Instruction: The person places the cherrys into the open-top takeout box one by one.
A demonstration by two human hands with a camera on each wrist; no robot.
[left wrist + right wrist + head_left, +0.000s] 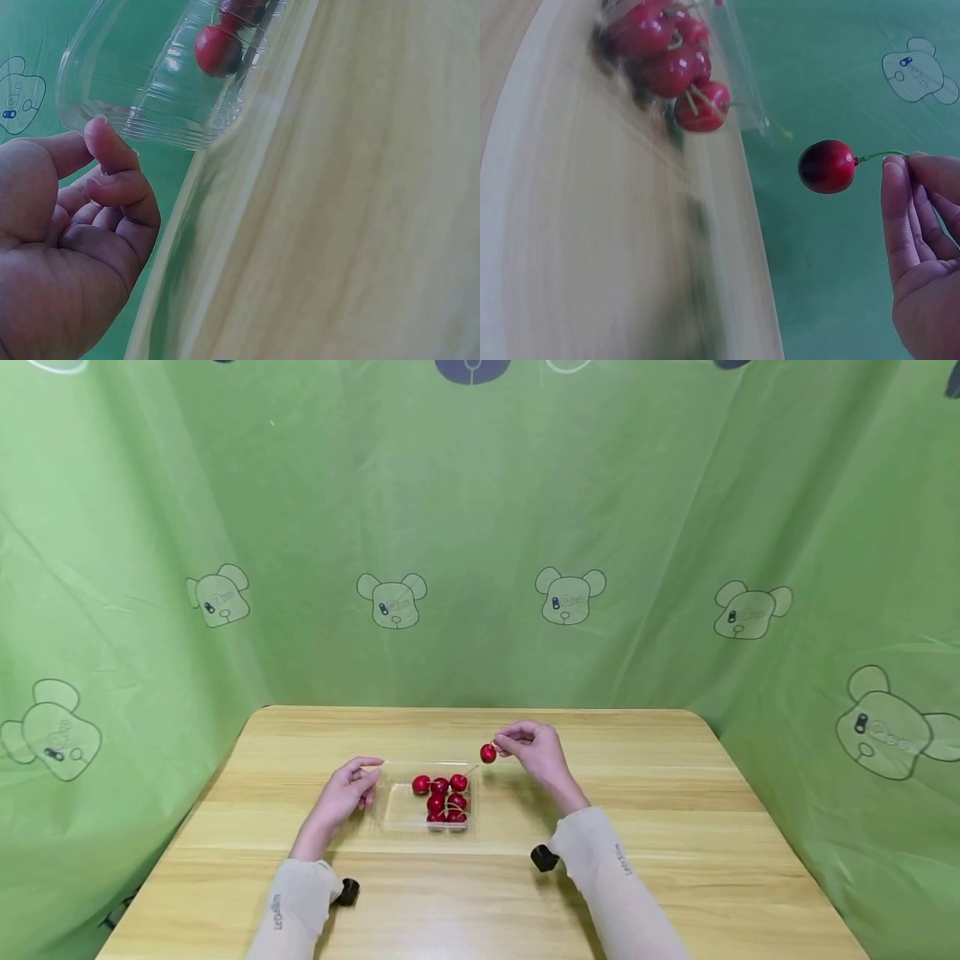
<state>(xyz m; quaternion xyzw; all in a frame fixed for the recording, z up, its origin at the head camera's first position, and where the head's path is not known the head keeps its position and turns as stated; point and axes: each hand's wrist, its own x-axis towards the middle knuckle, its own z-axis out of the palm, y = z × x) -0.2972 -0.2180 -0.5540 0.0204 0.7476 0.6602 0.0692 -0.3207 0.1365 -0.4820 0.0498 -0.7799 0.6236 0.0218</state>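
My right hand (534, 753) pinches a red cherry (827, 166) by its thin green stem (885, 154) between thumb and fingertips. The cherry hangs in the air just past the right back corner of a clear plastic box (401, 817). Inside that box, several red cherries (437, 802) with stems lie heaped toward the right side, while the left part shows bare plastic. At the box's left end, my left hand (348, 789) pinches the rim near the back corner with thumb and index finger; its other fingers (124, 187) are curled below.
The box stands on a light wooden table (645, 777) with rounded far corners. Green curtains (480, 485) with printed bear heads hang behind and on both sides. A small black wrist camera (543, 857) sits by the right sleeve, another black camera (348, 892) by the left.
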